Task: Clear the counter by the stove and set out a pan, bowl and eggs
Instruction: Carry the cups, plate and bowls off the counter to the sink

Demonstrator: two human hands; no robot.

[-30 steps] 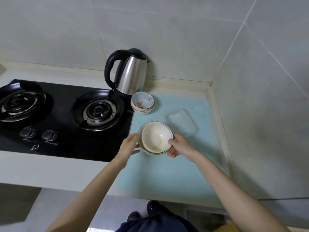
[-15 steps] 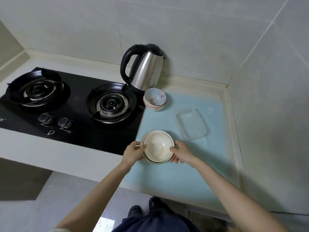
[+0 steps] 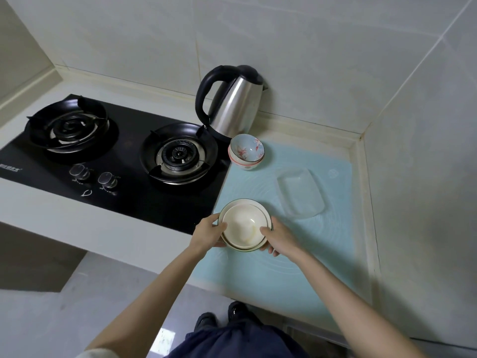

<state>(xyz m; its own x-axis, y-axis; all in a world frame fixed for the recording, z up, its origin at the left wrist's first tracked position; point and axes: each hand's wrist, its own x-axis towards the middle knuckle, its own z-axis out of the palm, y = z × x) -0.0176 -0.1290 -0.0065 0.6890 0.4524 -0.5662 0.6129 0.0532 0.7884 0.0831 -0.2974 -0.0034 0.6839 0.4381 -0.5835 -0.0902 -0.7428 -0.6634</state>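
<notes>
Head view: two nested cream ceramic bowls (image 3: 244,226) are gripped by the curled fingers of the left hand (image 3: 209,232) and right hand (image 3: 280,235), barely shifted on the pale blue mat (image 3: 284,275) covering the worktop (image 3: 77,210) since a second ago; clearing is judged just begun. Also counted: two stacked floral bowls (image 3: 246,152), one glass dish (image 3: 300,192), one steel kettle (image 3: 232,104).

Steel kettle (image 3: 233,109) sitting at 12 o'clock by the wall; black gas hob (image 3: 126,200) lying at 9 o'clock.
</notes>
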